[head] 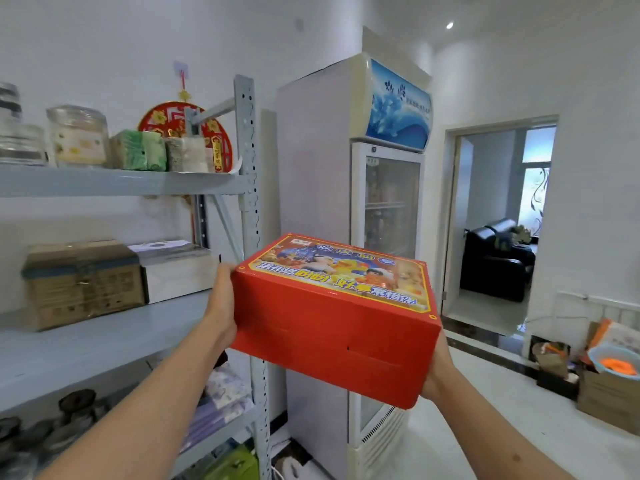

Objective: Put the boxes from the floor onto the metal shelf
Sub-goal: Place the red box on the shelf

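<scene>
1. Head view, far left: the metal shelf stands against a white wall, with pale grey boards and a perforated upright post.
2. Its upper board carries glass jars, green and pale packets, and a red round ornament that hangs on the wall behind them.
3. Its middle board holds a brown carton and a white box just beside it; the near part of that board is bare.
4. The left hand presses flat against the left side of the red box, fingers reaching around its far corner.
5. That box is held in the air, tilted, right of the shelf post and in front of a tall display fridge with a blue top panel.
6. The right hand supports the box's near right corner from beneath; its fingers are hidden, so the exact grasp there I cannot tell.
7. Further right, a doorway opens onto a room with a dark sofa.
8. At the far right, cartons and a blue bowl sit on the pale tiled floor.
</scene>
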